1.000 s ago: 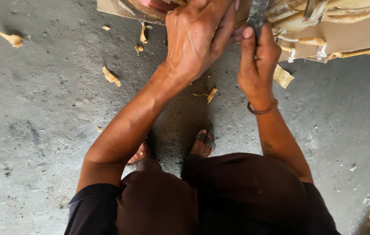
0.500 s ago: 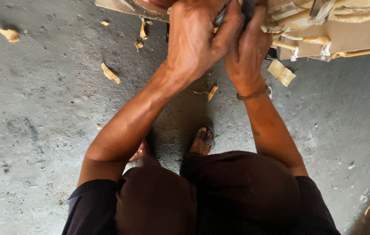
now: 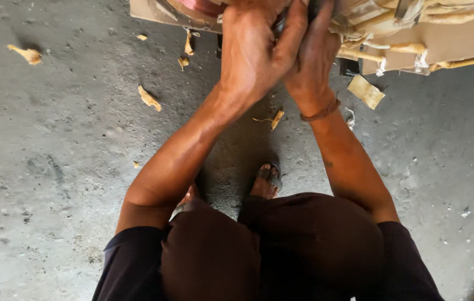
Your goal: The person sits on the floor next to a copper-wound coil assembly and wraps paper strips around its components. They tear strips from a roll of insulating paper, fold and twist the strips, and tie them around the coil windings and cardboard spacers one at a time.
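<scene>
While there's only the head view to go on, it's pretty clear both hands are bunched together at the top edge. The left hand [image 3: 256,53] wraps over the right hand [image 3: 312,53], and both grips look clenched on a dark tool [image 3: 314,8], though it's mostly hidden so hard to say what it is. It's pressed against the pale wooden piece [image 3: 426,33] lying on the concrete floor [image 3: 53,167]. Wood shavings [image 3: 149,98] lie scattered around, and a sandalled foot [image 3: 266,181] shows below.
</scene>
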Demonstrator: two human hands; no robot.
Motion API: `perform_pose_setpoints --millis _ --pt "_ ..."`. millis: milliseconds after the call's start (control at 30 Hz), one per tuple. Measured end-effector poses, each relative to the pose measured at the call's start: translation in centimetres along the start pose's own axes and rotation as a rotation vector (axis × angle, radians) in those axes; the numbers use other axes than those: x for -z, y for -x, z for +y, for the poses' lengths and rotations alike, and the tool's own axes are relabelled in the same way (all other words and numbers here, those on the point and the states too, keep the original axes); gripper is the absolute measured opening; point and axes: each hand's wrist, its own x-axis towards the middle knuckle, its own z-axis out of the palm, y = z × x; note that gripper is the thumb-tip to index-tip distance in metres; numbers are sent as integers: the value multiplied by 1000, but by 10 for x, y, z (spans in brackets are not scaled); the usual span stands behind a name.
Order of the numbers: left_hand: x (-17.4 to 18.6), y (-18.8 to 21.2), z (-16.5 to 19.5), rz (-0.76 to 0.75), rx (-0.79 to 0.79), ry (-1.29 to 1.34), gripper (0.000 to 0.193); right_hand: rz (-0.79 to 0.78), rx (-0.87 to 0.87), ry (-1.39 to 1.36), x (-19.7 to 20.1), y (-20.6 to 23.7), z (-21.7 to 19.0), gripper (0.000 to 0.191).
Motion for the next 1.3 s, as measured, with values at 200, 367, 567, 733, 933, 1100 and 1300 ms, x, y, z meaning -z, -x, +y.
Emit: perform_pose_setpoints --millis 200,367,567,733,933,1100,1300 --pt "0 -3 1 102 -152 51 7 133 323 -13 0 -5 -5 59" --pt "-4 1 -2 17 36 -1 11 -110 17 -115 -14 0 3 63" --pt "5 0 -5 -26 -89 -33 7 -11 386 86 -47 10 -6 41" --pt "13 1 -4 -31 -26 -57 9 -206 95 -16 -32 59 -3 27" --pt "5 7 -7 51 4 71 16 92 59 -339 12 64 -5 28" --pt "0 11 -12 44 -36 -82 26 123 116 -337 35 34 -31 24" --pt "1 13 -11 -21 -142 -272 22 134 362 -93 38 11 -23 14"
